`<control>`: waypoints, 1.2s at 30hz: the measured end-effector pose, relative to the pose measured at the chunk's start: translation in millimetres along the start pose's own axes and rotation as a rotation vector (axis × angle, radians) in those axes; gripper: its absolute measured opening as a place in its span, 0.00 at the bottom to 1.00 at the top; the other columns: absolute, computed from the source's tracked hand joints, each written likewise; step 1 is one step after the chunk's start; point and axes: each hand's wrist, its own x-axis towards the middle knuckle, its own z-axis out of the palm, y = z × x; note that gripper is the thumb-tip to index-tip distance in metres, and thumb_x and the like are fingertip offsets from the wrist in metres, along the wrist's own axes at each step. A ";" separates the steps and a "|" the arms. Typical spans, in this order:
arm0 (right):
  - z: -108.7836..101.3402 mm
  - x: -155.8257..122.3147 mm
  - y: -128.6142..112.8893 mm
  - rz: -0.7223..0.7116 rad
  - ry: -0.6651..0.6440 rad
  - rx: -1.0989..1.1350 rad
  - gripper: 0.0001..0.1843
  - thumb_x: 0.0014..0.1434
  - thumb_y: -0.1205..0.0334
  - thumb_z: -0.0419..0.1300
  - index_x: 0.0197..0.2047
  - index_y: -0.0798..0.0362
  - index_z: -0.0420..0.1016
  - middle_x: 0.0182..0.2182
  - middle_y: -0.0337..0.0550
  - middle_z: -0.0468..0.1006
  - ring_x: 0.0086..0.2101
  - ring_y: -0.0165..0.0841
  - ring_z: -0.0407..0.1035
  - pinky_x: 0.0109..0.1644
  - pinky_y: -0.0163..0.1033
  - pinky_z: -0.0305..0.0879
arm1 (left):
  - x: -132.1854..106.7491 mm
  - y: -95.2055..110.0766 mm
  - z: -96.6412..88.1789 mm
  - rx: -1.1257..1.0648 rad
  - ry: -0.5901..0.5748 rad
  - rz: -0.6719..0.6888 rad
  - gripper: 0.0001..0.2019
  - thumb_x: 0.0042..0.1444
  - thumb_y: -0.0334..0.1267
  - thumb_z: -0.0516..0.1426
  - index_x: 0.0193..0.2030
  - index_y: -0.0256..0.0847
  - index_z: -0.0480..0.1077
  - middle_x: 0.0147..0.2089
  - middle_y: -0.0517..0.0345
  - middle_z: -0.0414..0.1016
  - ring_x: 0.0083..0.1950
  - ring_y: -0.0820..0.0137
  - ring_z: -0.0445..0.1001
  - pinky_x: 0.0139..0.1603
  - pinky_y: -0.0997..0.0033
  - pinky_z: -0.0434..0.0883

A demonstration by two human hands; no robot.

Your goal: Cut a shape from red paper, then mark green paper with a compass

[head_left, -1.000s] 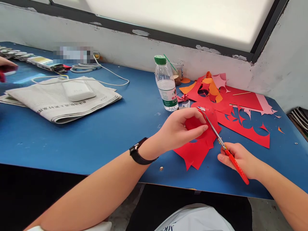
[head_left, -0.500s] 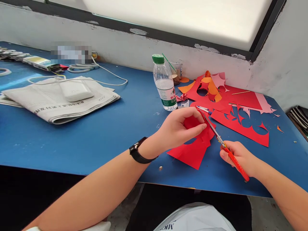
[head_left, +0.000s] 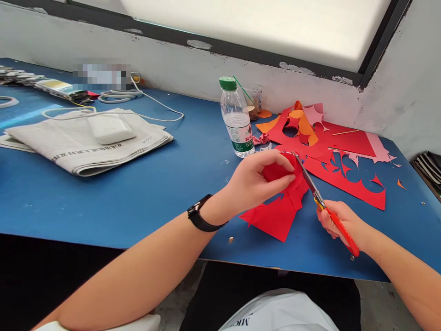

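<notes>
Apparently mid-cut, left hand [head_left: 253, 181] pinches red paper [head_left: 299, 174], seemingly unfinished, right hand [head_left: 352, 225] grips red-handled scissors [head_left: 339, 226] at its edge, holed offcuts [head_left: 360, 189] lying far right.

The scissors [head_left: 324, 205] pair bright red handles [head_left: 344, 233] with silver-grey blades [head_left: 308, 178] and a touch of yellow. The paper [head_left: 275, 223] is plain red; among the scraps [head_left: 361, 195], red mixes with orange and pale pink. The counter [head_left: 155, 197] is solid blue. A clear bottle [head_left: 235, 120] has a green cap [head_left: 228, 83] and a white-and-green label [head_left: 243, 146] with red characters. Newspapers [head_left: 41, 133] are off-white, printed in black; the watch [head_left: 203, 219] is black, the shirt [head_left: 285, 312] white with dark lettering.
</notes>
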 end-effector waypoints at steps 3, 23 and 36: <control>0.6 -0.6 -0.7 0.008 -0.011 0.018 0.34 0.73 0.23 0.53 0.37 0.48 0.63 0.27 0.31 0.58 0.24 0.27 0.52 0.26 0.37 0.50 | -0.1 -0.6 -0.3 0.004 0.002 -0.005 0.03 0.60 0.37 0.71 0.39 0.45 0.82 0.40 0.52 0.87 0.41 0.61 0.84 0.47 0.57 0.81; 3.5 -2.5 -9.2 0.069 0.021 0.114 0.36 0.68 0.21 0.58 0.37 0.49 0.65 0.26 0.31 0.60 0.23 0.26 0.53 0.25 0.36 0.52 | -2.1 -4.4 -1.1 0.011 -0.007 0.023 0.09 0.58 0.32 0.71 0.46 0.42 0.84 0.47 0.52 0.87 0.46 0.63 0.84 0.47 0.64 0.79; 2.7 -2.0 -7.5 0.054 0.035 0.095 0.38 0.66 0.18 0.57 0.36 0.48 0.65 0.25 0.29 0.60 0.23 0.26 0.53 0.25 0.35 0.56 | -1.1 -3.9 0.7 -0.034 0.017 -0.055 0.05 0.58 0.34 0.71 0.40 0.40 0.81 0.39 0.56 0.85 0.38 0.69 0.80 0.40 0.69 0.76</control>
